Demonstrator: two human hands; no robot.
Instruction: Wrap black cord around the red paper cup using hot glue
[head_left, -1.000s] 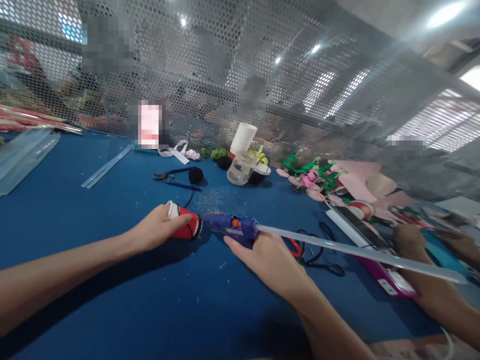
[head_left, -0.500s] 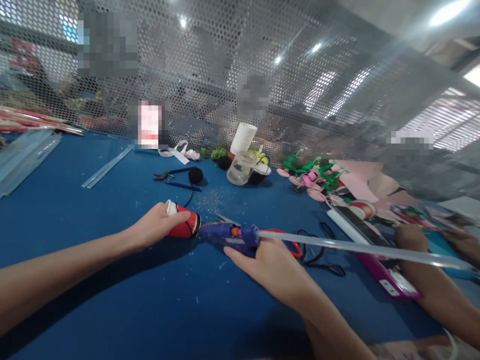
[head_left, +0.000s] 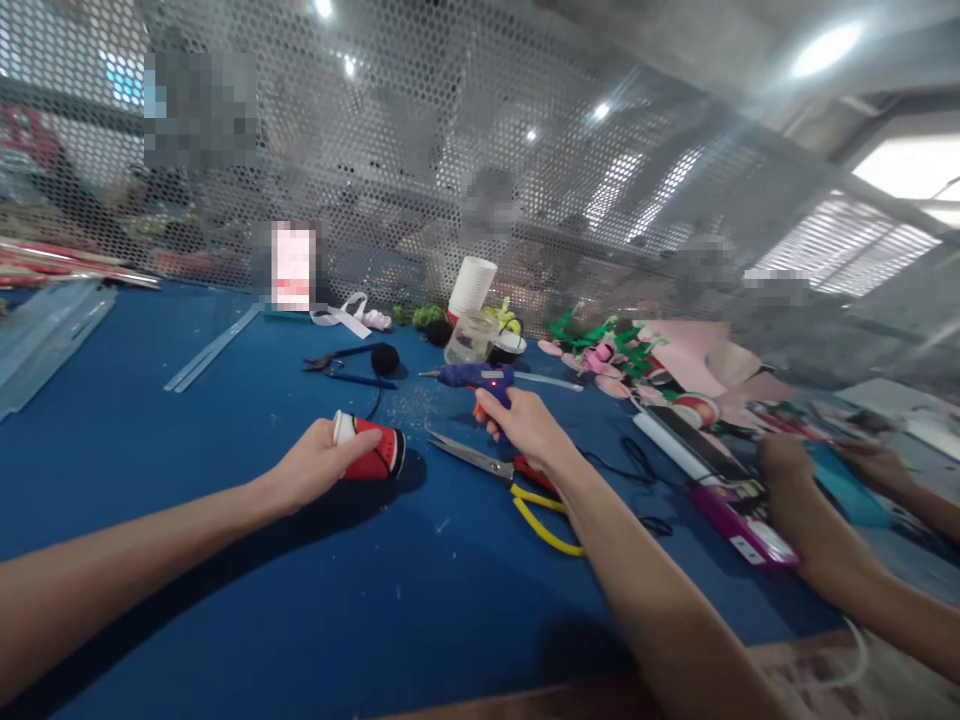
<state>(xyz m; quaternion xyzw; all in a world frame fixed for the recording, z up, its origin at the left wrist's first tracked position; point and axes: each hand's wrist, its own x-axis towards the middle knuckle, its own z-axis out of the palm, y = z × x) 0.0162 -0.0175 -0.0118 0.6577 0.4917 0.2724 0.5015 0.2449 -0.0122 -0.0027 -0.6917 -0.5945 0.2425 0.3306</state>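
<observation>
My left hand (head_left: 311, 467) is wrapped round a small red, white and black cup-shaped piece (head_left: 369, 448) lying on its side on the blue table (head_left: 225, 590). My right hand (head_left: 523, 425) grips the handle of a blue hot glue gun (head_left: 472, 377), held upright farther back on the table, nozzle to the left, with a clear glue stick (head_left: 551, 381) sticking out to the right. Scissors with a red handle (head_left: 480, 460) lie between the two hands.
Yellow-handled pliers (head_left: 544, 515), blue pliers (head_left: 341, 365), a black pompom (head_left: 385, 359), a clear jar (head_left: 469, 338) and a white cup stack (head_left: 471, 286) lie about. Paper flower scraps (head_left: 645, 355) sit right. Another person's hands (head_left: 787, 465) work by a pink case (head_left: 739, 525). A perforated screen (head_left: 450, 150) stands behind.
My right hand lifted the glue gun away from the red piece and carried it back toward the jar, uncovering the scissors. My left hand kept hold of the red piece.
</observation>
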